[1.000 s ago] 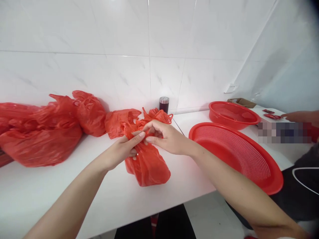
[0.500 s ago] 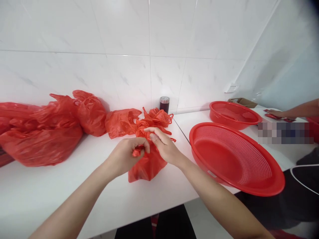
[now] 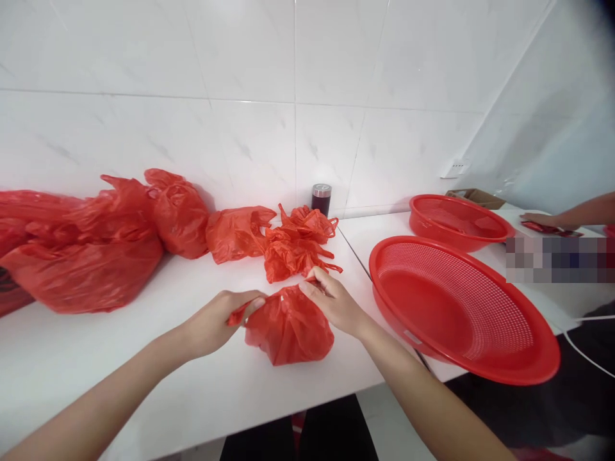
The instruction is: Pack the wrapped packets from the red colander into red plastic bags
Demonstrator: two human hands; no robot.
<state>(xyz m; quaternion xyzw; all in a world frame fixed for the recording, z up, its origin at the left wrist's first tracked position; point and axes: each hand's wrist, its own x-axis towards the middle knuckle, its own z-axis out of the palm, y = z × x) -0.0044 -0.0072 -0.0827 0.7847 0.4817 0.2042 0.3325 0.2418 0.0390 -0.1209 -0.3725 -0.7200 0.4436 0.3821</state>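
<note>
A filled red plastic bag [image 3: 291, 330] rests on the white table [image 3: 216, 397] in front of me. My left hand [image 3: 230, 317] is closed on the bag's gathered left side. At the upper right of the same bag, my right hand [image 3: 329, 298] pinches its top edge. The bag's top is stretched between both hands, and its contents are hidden. Crumpled red bags [image 3: 288, 253] lie just behind it, nearer the wall.
Large filled red bags [image 3: 91, 275] stand along the wall at the left. A dark cup [image 3: 321, 200] stands by the wall. On the right are a red perforated basket [image 3: 432, 314], a red basin [image 3: 456, 221], a cardboard box [image 3: 475, 198] and another person's hand [image 3: 542, 219].
My hands have moved apart, the left one leftward and the right one slightly rightward. My right hand, open before, now grips the bag. The bag's top is spread wider.
</note>
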